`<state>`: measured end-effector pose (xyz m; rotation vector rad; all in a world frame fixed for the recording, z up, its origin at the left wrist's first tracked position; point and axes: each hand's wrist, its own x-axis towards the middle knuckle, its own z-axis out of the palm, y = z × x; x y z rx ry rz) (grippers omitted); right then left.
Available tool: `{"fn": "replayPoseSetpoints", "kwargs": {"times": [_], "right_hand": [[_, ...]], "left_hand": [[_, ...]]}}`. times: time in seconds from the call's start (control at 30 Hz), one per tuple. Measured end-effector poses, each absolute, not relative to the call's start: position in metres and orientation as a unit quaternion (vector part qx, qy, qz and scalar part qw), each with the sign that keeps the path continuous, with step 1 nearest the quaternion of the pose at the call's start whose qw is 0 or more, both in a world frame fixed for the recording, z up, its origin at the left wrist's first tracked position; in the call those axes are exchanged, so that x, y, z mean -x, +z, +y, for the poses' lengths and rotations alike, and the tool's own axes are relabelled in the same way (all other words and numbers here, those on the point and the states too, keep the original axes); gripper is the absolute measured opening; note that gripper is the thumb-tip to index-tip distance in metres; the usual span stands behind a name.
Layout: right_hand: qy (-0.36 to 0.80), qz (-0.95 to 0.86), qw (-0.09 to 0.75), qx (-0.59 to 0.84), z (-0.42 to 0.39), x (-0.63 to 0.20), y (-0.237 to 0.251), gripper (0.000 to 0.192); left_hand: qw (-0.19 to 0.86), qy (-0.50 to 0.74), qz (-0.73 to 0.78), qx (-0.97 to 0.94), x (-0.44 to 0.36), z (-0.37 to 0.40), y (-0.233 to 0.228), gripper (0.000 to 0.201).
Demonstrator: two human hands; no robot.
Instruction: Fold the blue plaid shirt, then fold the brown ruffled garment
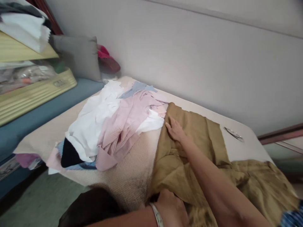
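The olive cloth (201, 124) lies under your right hand (175, 130), fingers loosely spread; your left hand (170, 205) curls at its near edge, grip too hidden to tell.

Around your left wrist sits a slim, pale band (157, 215) with small darker marks along it; your left hand (172, 206) is bare, as are your right hand (175, 130) and right forearm (213, 178). Beside that arm, blurred blue patterned cloth (292, 218), apparently your clothing, shows darker and lighter patches
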<state>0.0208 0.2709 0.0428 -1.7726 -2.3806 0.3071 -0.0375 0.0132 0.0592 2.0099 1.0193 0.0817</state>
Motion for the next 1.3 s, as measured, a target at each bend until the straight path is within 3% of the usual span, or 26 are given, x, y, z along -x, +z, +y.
{"fn": "replayPoseSetpoints", "kwargs": {"times": [0.03, 0.1, 0.2, 0.3, 0.43, 0.6, 0.77, 1.0, 1.17, 1.3], "right_hand": [[0.123, -0.791, 0.101, 0.591, 0.257, -0.028, 0.053, 0.058], [0.166, -0.793, 0.149, 0.567, 0.216, -0.047, 0.075, 0.056], [0.240, -0.807, 0.173, 0.510, 0.136, -0.079, 0.104, 0.047], [0.256, -0.824, 0.156, 0.481, 0.065, -0.104, 0.114, 0.040], [0.190, -0.875, 0.096, 0.435, 0.024, -0.112, 0.099, 0.043], [0.085, -0.908, 0.006, 0.410, 0.023, -0.109, 0.092, 0.019], [0.043, -0.894, 0.005, 0.447, 0.021, -0.123, 0.099, 0.016], [0.009, -0.870, 0.046, 0.491, 0.020, -0.129, 0.104, 0.025], [-0.081, -0.854, 0.081, 0.507, 0.027, -0.152, 0.129, 0.021], [-0.120, -0.840, 0.026, 0.529, 0.034, -0.165, 0.128, 0.018]], "left_hand": [[0.419, -0.046, 0.377, -0.824, 0.047, 0.019, 0.075, 0.013], [0.423, -0.081, 0.273, -0.860, 0.073, 0.032, 0.112, 0.024], [0.479, 0.063, 0.265, -0.834, 0.121, 0.055, 0.157, 0.013], [0.415, 0.137, 0.393, -0.809, 0.152, 0.073, 0.171, 0.008], [0.349, 0.054, 0.442, -0.824, 0.160, 0.078, 0.164, 0.018], [0.308, -0.023, 0.526, -0.792, 0.145, 0.031, 0.151, 0.039], [0.283, -0.004, 0.690, -0.666, 0.122, -0.041, 0.109, 0.039], [0.212, 0.064, 0.771, -0.597, 0.094, -0.059, 0.077, 0.012], [0.139, 0.078, 0.754, -0.637, 0.077, -0.063, 0.082, 0.024], [0.137, 0.082, 0.707, -0.689, 0.066, -0.070, 0.080, 0.029]]}}
